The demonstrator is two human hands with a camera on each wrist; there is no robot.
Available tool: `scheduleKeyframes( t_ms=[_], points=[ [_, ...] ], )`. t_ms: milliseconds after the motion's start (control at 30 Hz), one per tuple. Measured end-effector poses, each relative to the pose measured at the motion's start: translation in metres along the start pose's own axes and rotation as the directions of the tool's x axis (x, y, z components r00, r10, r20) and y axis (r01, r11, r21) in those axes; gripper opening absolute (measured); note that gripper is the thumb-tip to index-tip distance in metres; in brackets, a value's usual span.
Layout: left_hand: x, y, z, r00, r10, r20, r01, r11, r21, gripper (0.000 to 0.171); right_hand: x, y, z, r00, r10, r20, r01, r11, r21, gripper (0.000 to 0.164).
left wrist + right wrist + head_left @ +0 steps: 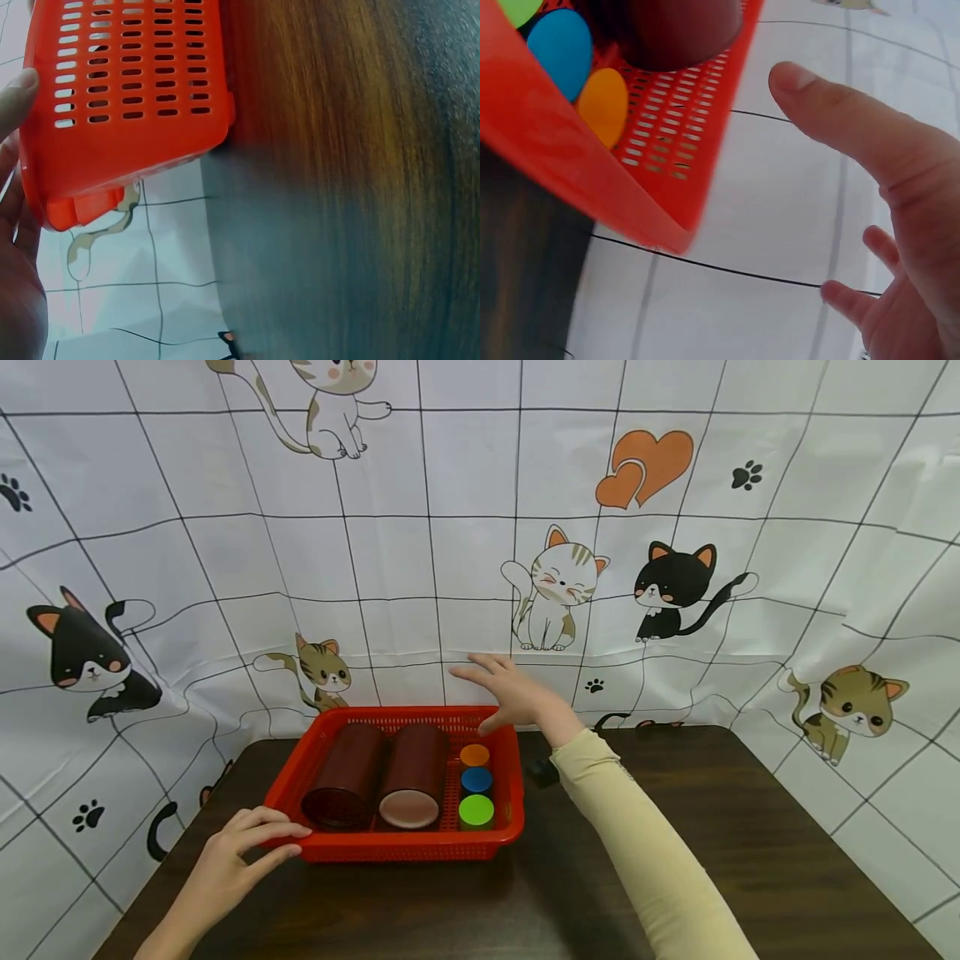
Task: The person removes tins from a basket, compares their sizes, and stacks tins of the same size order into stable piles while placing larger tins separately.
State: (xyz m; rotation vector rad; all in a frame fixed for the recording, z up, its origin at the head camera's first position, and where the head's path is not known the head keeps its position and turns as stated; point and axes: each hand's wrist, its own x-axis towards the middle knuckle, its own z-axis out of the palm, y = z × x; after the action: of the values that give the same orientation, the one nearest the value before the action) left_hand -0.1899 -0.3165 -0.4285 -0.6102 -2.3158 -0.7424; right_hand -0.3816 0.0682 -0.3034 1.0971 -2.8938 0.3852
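Note:
A red plastic basket (pixel 397 847) with slotted walls stands on the dark wooden table. My left hand (pixel 232 860) grips its near left corner; in the left wrist view the thumb (pixel 19 101) lies against the rim. Over the basket's far right corner is my right hand (pixel 517 693), fingers spread, holding nothing. The right wrist view shows its thumb (pixel 832 112) apart from the rim. Two dark brown cylinders lie side by side inside: the left one (pixel 348 768) has a dark end, the right one (pixel 416 760) a pale end. Right of them are orange (pixel 474 756), blue (pixel 476 781) and green (pixel 476 812) round tops.
A white sheet (pixel 465 568) with grid lines and cartoon cats hangs behind and around the table (pixel 675 852). Beside the basket's right wall, partly behind the right forearm, is a small black object (pixel 543 772).

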Motion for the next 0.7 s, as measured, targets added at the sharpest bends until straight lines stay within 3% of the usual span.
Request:
scheduleKeyframes(
  t_ms=[367, 500, 700],
  points=[
    [-0.002, 0.0, 0.001, 1.0, 0.017, -0.022, -0.017, 1.0, 0.025, 0.05, 0.021, -0.005, 0.035, 0.998, 0.037, 0.056, -0.041, 0.995, 0.089, 0.087],
    [-0.001, 0.0, 0.0, 1.0, 0.012, -0.021, -0.011, 1.0, 0.023, 0.049, 0.024, -0.004, 0.045, 0.994, 0.07, 0.085, -0.076, 0.994, 0.073, 0.086],
    [0.0, 0.0, 0.0, 1.0, 0.017, -0.014, -0.016, 0.999, 0.034, 0.051, 0.028, -0.006, 0.055, 0.99, 0.05, 0.13, -0.056, 0.997, 0.046, 0.077]
  ],
)
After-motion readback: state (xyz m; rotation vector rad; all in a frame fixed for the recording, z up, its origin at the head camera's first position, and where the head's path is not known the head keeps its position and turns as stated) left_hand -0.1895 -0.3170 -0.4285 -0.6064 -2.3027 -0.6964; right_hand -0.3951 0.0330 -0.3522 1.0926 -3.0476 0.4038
